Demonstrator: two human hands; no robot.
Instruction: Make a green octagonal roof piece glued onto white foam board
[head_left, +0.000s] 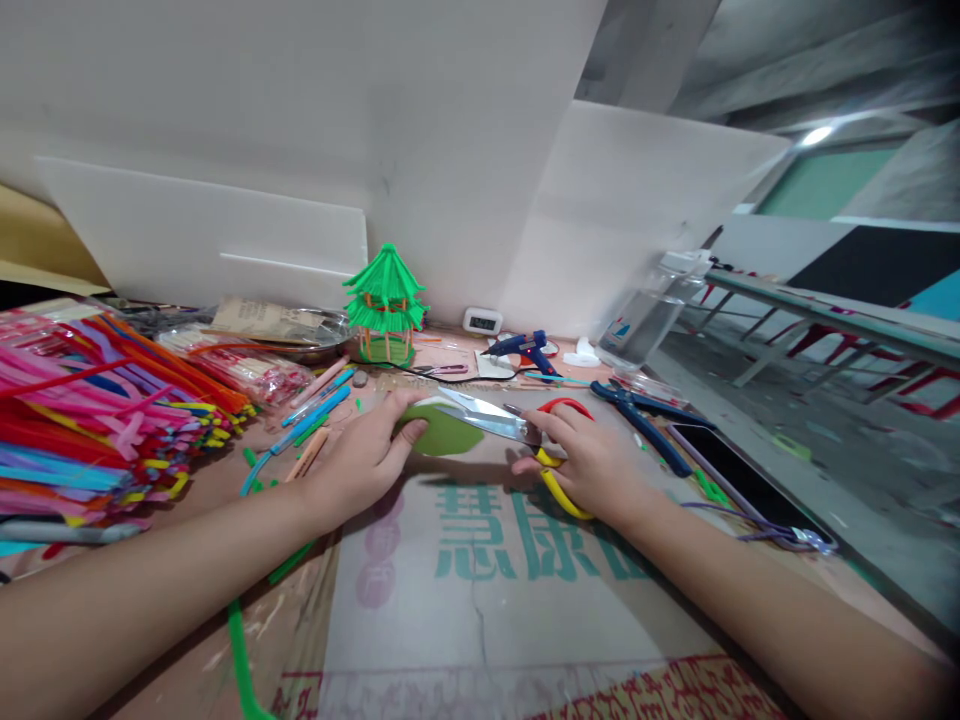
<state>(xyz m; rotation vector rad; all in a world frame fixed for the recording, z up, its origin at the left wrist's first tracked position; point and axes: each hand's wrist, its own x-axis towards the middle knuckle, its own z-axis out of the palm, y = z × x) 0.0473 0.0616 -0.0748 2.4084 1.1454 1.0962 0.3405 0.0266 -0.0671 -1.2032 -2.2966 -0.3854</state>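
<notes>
My left hand (375, 447) pinches a green sheet piece (442, 432) by its left side, thumb in front. The piece looks thin, with a pale upper edge. My right hand (581, 455) is wrapped round the handles of scissors (487, 413) with red and yellow grips. Their blades point left and lie along the upper edge of the green piece; whether they are cutting into it I cannot tell. Beneath both hands lies a pale sheet with printed characters (476, 540). Behind them stands a small green pagoda model (386, 305).
Bundles of colourful pipe cleaners (82, 420) fill the left side. Farther back are a small digital clock (482, 320), a blue glue gun (525, 350) and a clear plastic container (649, 310). Pliers (645, 415) and a phone (750, 480) lie at the right, near the table edge.
</notes>
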